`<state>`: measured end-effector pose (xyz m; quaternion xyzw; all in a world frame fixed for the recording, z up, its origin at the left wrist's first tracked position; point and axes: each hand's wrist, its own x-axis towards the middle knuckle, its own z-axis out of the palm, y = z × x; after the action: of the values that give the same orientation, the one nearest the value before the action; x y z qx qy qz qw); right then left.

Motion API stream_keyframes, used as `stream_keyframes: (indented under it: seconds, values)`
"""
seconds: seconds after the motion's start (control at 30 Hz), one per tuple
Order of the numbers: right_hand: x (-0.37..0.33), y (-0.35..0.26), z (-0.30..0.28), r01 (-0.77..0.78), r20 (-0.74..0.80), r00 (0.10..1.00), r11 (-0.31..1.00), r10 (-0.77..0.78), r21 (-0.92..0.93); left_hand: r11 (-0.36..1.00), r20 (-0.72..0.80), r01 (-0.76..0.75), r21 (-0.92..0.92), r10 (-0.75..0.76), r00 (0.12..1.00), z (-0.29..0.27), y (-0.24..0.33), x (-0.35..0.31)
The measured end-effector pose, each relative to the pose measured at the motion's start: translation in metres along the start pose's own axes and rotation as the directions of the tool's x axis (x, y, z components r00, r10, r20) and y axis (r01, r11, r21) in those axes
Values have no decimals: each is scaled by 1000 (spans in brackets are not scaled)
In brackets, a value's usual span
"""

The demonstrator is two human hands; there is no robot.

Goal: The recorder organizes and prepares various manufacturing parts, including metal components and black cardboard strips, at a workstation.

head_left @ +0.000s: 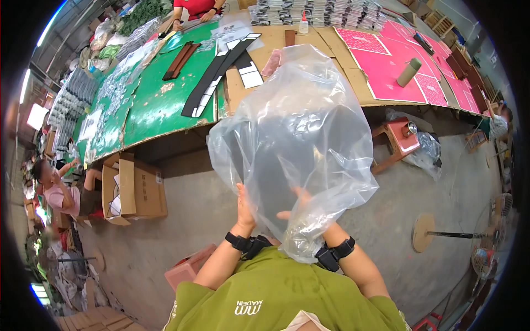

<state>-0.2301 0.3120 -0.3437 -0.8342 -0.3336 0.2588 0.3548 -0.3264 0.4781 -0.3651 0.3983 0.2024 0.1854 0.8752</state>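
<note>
A large clear plastic bag (309, 132) billows out in front of me, its top reaching over the near edge of the table. My left hand (244, 208) is against the bag's lower left side, fingers stretched upward and not wrapped round it. On the other side, my right hand (298, 203) shows partly through the film, its fingers spread apart. Bunched plastic drapes over my right wrist and hides part of that hand. Nothing solid shows inside the bag. Both wrists wear black straps.
Across the green and cardboard-covered table (160, 118) lie black-and-white strips (221, 71), brown strips (181, 60) and pink sheets (397, 60). A green bottle (409, 72) stands there. Below are a cardboard box (135, 190), a red stool (398, 138) and a fan (483, 259). Other people work beyond and left.
</note>
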Motion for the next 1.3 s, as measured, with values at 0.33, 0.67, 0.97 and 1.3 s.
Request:
stream_keyframes:
  seconds: [0.33,0.67,0.97,1.3]
  values:
    - [-16,44,20,-198,208,969,926,136,320,969,-34,28,246,-20,999,-17,-4,18]
    - [-29,79,-12,-126,90,967,140,238,982,833,-481,-23,553,342,807,-131,-3,59]
    - [-22,97,-3,87,16,947,-303,322,949,865,-724,104,491,339,601,-241,0,22]
    - [11,61,-5,11,139,910,-357,390,934,618,-682,370,694,398,614,-242,8,-19]
